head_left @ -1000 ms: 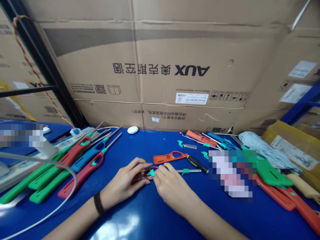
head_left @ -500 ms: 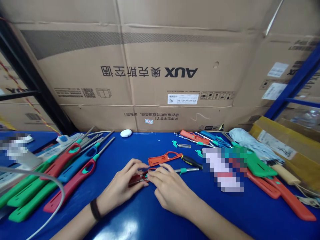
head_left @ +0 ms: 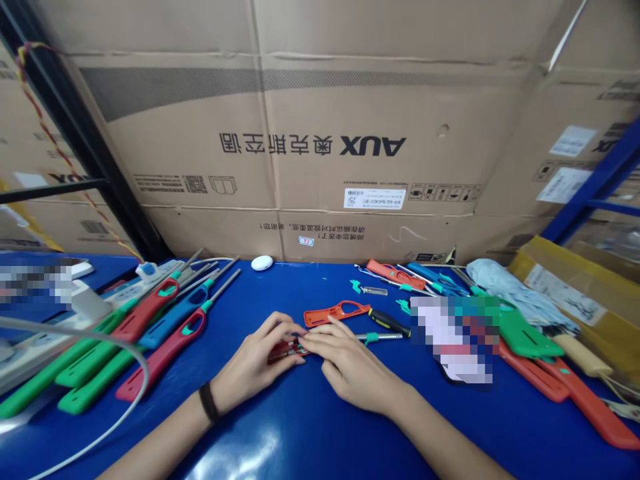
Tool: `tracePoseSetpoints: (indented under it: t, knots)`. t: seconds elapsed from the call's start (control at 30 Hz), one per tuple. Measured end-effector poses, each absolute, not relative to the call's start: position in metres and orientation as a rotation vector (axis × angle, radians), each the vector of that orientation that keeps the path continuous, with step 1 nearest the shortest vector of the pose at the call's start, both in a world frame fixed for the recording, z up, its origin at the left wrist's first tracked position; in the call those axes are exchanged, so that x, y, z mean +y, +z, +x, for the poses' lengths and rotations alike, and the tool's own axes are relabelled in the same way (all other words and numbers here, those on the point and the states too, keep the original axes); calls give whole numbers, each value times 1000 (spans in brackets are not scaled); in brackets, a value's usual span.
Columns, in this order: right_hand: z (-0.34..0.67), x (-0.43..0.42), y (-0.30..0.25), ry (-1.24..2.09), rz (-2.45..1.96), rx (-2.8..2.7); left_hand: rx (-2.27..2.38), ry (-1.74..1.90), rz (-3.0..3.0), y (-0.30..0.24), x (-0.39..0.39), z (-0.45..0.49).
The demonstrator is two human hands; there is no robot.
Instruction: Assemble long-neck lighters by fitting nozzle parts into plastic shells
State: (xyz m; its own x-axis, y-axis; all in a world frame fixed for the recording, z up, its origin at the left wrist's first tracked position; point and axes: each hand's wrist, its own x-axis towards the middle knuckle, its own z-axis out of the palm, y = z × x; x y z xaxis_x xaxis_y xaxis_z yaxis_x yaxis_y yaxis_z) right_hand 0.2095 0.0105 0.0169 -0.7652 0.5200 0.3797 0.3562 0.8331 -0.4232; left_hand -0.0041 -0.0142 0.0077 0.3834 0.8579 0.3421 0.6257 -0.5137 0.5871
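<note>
A red long-nosed gas lighter (head_left: 281, 351) lies low over the blue table, its handle opened so that inner parts show. My left hand (head_left: 250, 365) wraps round the handle end, thumb below and fingers above. My right hand (head_left: 356, 367) is closed over the middle of the same lighter, fingertips meeting those of the left; what they pinch is hidden. From beneath the right fingers the metal barrel (head_left: 387, 337) with its green collar sticks out to the right. Just beyond my hands lie a loose orange shell half (head_left: 325, 317) and a black-and-yellow screwdriver (head_left: 390, 323).
Finished-looking lighters in green, red and blue (head_left: 165, 333) lie at left by a power strip (head_left: 30, 357) and a looping white cable (head_left: 145, 373). More lighters (head_left: 530, 333), a folded umbrella (head_left: 520, 293) and a carton (head_left: 565, 287) crowd the right. Cardboard (head_left: 310, 100) stands behind.
The whole view has shifted slightly, so things sit a little further right. My right fingers have closed further over the lighter, covering more of its inner parts.
</note>
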Motion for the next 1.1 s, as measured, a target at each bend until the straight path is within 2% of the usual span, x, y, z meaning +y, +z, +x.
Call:
tracePoseSetpoints:
  t: [0.1, 0.33, 0.53, 0.7, 0.83, 1.0, 1.1]
  knots:
    - [215, 19, 20, 449, -616, -2364, 1248, 908, 2256, 6, -14, -3]
    - [229, 34, 27, 104, -731, -1984, 1113, 785, 2223, 15, -12, 13]
    - [241, 41, 34, -26, -816, -1760, 1144, 754, 2486, 32, 25, 24]
    - [246, 44, 37, -62, -812, -1758, 1189, 346, 2860, 34, 51, 26]
    - [249, 45, 38, -43, -816, -1724, 1332, 174, 2858, 37, 49, 15]
    - [248, 47, 34, 110, -808, -1957, 1632, 329, 2575, 52, 41, -20]
    - [247, 46, 31, 233, -773, -2206, 1416, 594, 2214, 64, 30, -34]
